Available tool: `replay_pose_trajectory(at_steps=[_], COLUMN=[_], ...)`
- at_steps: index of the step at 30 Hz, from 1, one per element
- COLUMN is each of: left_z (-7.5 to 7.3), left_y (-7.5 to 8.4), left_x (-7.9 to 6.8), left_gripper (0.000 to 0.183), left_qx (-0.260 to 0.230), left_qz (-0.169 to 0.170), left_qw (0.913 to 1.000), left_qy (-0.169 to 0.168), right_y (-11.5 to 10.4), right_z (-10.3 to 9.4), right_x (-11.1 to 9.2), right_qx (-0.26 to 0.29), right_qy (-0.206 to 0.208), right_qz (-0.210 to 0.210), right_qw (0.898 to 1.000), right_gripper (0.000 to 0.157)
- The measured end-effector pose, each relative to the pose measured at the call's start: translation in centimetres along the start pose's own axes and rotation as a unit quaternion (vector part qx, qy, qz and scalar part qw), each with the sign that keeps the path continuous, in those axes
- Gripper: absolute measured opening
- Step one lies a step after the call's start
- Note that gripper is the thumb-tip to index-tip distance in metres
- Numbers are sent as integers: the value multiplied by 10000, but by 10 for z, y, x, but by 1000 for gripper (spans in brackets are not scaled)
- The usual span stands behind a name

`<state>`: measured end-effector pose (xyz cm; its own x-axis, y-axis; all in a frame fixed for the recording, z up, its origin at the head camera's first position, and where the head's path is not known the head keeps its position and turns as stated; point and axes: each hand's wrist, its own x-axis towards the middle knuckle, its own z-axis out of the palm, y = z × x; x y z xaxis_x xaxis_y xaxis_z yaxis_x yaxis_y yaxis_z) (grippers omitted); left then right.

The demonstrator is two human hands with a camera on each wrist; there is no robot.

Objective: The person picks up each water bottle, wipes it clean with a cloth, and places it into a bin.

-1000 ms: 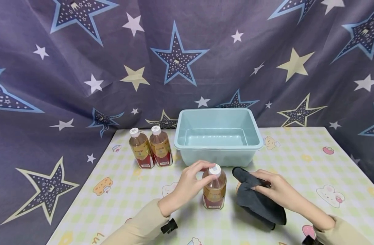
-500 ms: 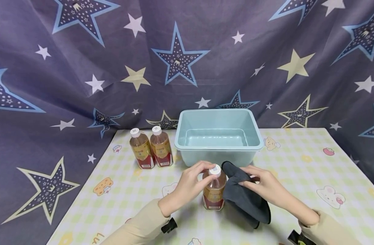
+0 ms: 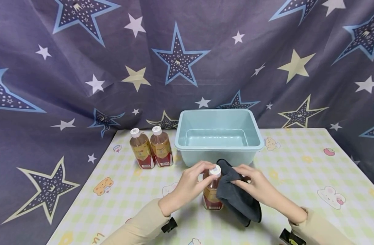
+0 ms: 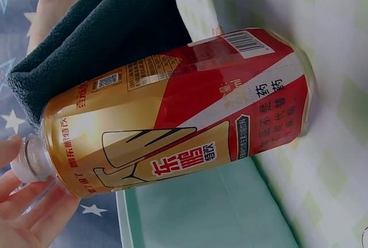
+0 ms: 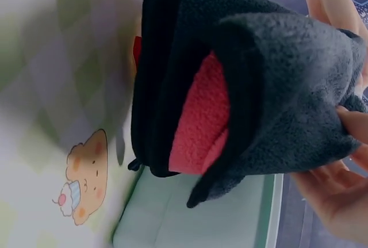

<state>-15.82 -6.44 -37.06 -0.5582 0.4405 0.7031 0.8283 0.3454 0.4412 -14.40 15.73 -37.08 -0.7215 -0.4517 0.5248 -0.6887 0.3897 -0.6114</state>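
Observation:
A bottle of amber drink point(image 3: 212, 199) with a red and gold label stands upright on the table. My left hand point(image 3: 191, 180) pinches its white cap point(image 4: 31, 159) between thumb and fingers. From the right, my right hand point(image 3: 256, 185) grips a folded dark grey cloth point(image 3: 236, 195), whose edge lies against the bottle's right side and covers part of it. Inside the cloth's fold a pink-red face point(image 5: 201, 121) shows in the right wrist view. The left wrist view gives the bottle's label point(image 4: 172, 115) at close range, with the cloth touching its upper part.
Behind the hands is a light blue plastic tub point(image 3: 217, 154) with nothing in it. Two similar capped bottles point(image 3: 141, 151) stand side by side to its left. A checked tablecloth point(image 3: 300, 177) covers the table, and a starry curtain point(image 3: 205, 64) hangs at the back.
My right hand has carried the cloth leftward until it lies against the bottle and hides its right side. The left hand and the bottle stay where they were.

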Motion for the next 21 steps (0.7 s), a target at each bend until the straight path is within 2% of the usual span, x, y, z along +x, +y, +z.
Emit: replay_pose_trajectory(at_steps=[13,21], left_z=[-1,-1], left_y=[-1,-1], left_x=[0,1], left_gripper=[23,23], left_qx=[-17,9], left_qz=[132,170], left_qw=[9999,9999], left_qy=[29,24], right_y=[0,1], right_z=[5,9], right_x=[-4,-7], right_qx=[-12,304], right_qy=[21,32], right_qz=[406,932], right_qw=[9992,9952], right_gripper=[20,18])
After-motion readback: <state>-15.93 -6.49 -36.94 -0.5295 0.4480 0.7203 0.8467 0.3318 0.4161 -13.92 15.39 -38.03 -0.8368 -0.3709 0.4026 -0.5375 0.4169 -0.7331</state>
